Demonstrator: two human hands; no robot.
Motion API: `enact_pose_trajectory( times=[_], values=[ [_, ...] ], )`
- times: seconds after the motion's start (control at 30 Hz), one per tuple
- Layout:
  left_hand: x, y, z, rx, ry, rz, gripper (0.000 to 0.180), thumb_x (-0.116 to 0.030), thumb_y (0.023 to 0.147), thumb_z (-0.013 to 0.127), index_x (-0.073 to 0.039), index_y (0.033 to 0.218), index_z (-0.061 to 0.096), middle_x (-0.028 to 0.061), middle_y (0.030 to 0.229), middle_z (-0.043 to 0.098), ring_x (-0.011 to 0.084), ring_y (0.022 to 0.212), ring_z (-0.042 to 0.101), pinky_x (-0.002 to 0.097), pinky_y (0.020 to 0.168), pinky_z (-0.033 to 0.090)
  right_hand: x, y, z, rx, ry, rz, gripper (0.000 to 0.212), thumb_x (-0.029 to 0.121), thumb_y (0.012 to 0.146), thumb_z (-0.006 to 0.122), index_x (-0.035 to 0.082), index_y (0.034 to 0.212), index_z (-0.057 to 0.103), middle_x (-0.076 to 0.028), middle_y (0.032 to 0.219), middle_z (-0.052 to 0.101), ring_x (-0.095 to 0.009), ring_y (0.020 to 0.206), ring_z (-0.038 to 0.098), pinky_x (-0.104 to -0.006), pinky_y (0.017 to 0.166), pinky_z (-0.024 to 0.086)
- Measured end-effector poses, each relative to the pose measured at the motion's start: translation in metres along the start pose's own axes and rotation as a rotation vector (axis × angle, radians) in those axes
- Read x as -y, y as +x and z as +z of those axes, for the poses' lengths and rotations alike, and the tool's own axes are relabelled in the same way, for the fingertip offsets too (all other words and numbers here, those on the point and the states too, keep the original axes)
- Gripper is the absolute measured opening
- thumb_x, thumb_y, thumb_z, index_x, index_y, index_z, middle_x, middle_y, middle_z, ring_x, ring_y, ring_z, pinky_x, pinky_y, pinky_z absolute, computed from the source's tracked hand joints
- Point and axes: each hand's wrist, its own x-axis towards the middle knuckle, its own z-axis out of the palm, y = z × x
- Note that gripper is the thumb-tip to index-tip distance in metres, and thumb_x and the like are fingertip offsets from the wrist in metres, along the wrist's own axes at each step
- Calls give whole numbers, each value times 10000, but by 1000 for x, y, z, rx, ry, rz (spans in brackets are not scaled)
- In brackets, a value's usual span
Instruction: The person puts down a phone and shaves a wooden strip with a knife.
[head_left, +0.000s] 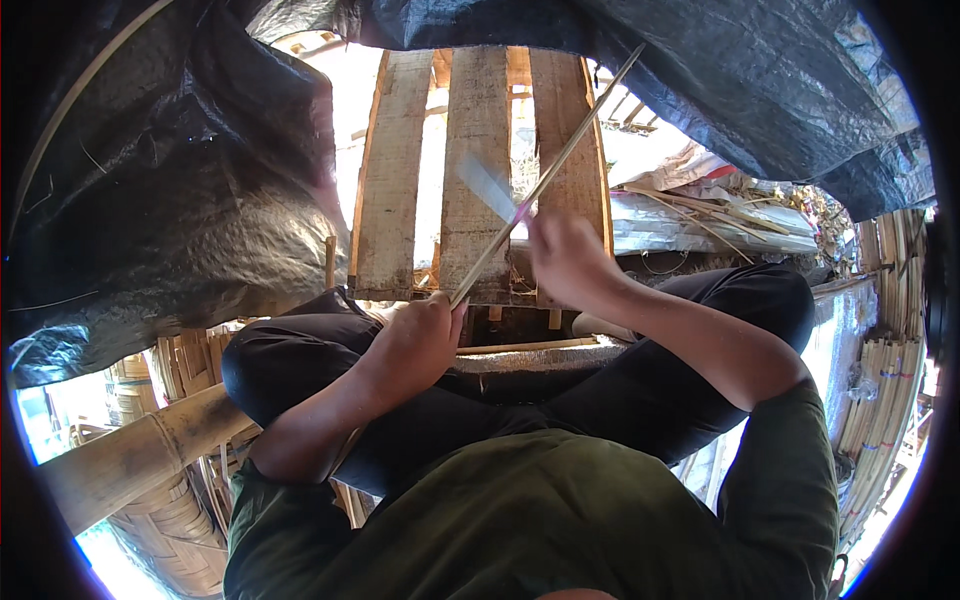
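My left hand (425, 335) is closed round the lower end of a long, thin bamboo strip (575, 140), which slants up and away to the right over the wooden slats. Against the strip's middle lies the pale blade of a knife (487, 187), pointing up and to the left. My right hand (568, 250), blurred by motion, is closed at the near end of that blade. The knife's handle is hidden in the fist.
Ahead of my knees stands a wooden bench of planks (478, 150) with gaps between them. Dark plastic sheeting (200, 180) hangs at left and across the top. A thick bamboo pole (145, 465) crosses at lower left. Bundled bamboo strips (880, 400) stand at right.
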Motion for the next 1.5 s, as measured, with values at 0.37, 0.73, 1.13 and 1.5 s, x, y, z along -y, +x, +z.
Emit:
enact_pose_trajectory(
  times=[0.37,0.73,1.13,1.5],
  values=[
    [-4,-4,-9,75,-213,-41,320,-192,993,497,54,792,534,255,603,575,450,608,612,523,572,466,17,37,-93,-66,-215,-109,480,393,1033,428,-11,868,628,-111,638,608,-181,536,570,-360,525,448],
    [-19,-1,-14,292,-219,-10,388,-262,1005,474,71,817,536,281,685,613,466,750,633,512,681,468,-44,73,-91,-116,-353,178,532,439,873,640,7,577,544,-39,472,484,-129,382,481,-330,344,367],
    [-15,8,-3,385,-599,-220,352,-327,1018,482,-1,899,539,19,606,543,97,517,533,282,522,450,-11,41,-62,185,-129,328,331,301,879,598,-16,789,626,-16,566,533,-118,454,508,-312,421,404],
    [-21,19,7,470,-1131,-457,366,-421,1052,377,-98,893,440,-40,634,423,54,489,411,231,446,365,-5,32,-70,131,-95,68,500,360,994,495,-42,711,582,-126,547,546,-233,465,514,-412,519,435]
  ],
)
